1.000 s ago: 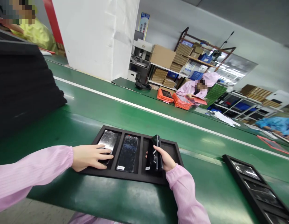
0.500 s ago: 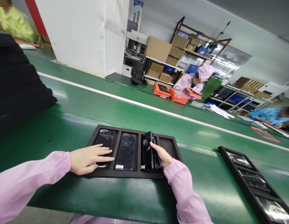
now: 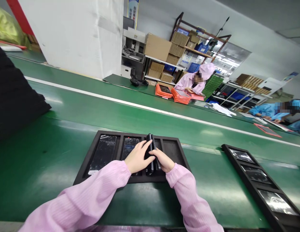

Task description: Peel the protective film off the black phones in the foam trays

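A black foam tray [image 3: 159,179] lies before me on the green bench. In its left slot a dark smartphone [image 3: 104,151] lies flat, and the second smartphone [image 3: 131,142] is partly covered by my left hand [image 3: 137,158]. Over the third slot, two smartphones stand on edge side by side: a left one [image 3: 149,168] and a right one [image 3: 157,164]. The fingers and thumb of my left hand close on the left one. My right hand [image 3: 164,160] grips the pair from the right, its fingers partly hidden. The right slot [image 3: 173,153] shows bare foam.
At right another black tray [image 3: 251,187] holds several film-covered devices. A stack of black foam [image 3: 16,100] rises at far left. Beyond the white line [image 3: 116,99], a co-worker in pink [image 3: 188,82] sits behind orange stacks [image 3: 181,96]; another in blue [image 3: 268,111] is farther right.
My left hand has moved right, from the first smartphone to the upright pair. The pair now stands straighter and closer together in my right hand. The view has shifted slightly.
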`<state>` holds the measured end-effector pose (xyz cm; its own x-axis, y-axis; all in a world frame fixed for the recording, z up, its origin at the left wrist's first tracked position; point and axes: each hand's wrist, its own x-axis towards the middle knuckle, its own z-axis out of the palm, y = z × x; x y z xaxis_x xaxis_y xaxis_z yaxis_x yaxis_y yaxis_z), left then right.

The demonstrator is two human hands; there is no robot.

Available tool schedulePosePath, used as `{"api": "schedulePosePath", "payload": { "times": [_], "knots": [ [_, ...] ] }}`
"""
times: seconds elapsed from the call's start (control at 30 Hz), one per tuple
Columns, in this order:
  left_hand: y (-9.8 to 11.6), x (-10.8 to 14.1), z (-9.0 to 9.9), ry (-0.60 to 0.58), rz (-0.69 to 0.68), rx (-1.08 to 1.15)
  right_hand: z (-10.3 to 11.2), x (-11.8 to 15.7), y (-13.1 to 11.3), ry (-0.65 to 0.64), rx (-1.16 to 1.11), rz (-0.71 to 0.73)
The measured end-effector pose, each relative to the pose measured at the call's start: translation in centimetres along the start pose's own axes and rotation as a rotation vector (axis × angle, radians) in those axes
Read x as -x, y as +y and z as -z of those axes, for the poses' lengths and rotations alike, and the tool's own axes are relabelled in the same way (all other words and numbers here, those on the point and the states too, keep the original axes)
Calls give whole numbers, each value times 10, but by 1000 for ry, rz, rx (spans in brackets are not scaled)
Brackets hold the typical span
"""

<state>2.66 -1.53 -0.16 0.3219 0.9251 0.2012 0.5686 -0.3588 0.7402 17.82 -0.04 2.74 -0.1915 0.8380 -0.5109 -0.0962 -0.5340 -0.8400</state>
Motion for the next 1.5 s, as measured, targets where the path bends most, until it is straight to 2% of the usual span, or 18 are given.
{"api": "schedulePosePath", "payload": {
  "times": [0.1, 0.17, 0.4, 0.57, 0.67, 0.83, 0.97, 1.07, 1.17, 1.23, 1.33, 1.4, 1.5],
  "knots": [
    [-3, -11, -20, 37, 63, 97, 5, -1, 2, -35, -5, 3],
    [-5, -13, -26, 39, 63, 146, 11, -3, 0, -62, -17, 5],
    [-8, -8, -22, 12, 64, 222, 41, -10, -8, -62, -133, -82],
    [-12, -5, -22, 24, 64, 237, 63, 1, -19, -42, -245, -85],
    [-16, -2, -24, 11, 81, 226, 84, 12, -26, 39, -90, 36],
    [-21, 2, -28, 15, 105, 188, 126, 17, -24, 310, 191, 200],
    [-22, 2, -28, 0, 136, 181, 139, 11, -15, 398, 369, 265],
    [-23, 2, -28, -5, 144, 177, 129, 8, -13, 489, 476, 302],
    [-27, 2, -30, 6, 116, 170, 96, 4, -9, 577, 567, 476],
    [-29, 2, -31, 9, 96, 159, 64, -2, -2, 522, 627, 606],
    [-30, 3, -31, 13, 87, 154, 22, -14, 15, 274, 703, 722],
    [-30, 3, -30, 18, 94, 163, 6, -21, 26, 188, 706, 764],
    [-27, 3, -28, 13, 105, 169, 1, -32, 34, 172, 568, 711]
  ]
}}
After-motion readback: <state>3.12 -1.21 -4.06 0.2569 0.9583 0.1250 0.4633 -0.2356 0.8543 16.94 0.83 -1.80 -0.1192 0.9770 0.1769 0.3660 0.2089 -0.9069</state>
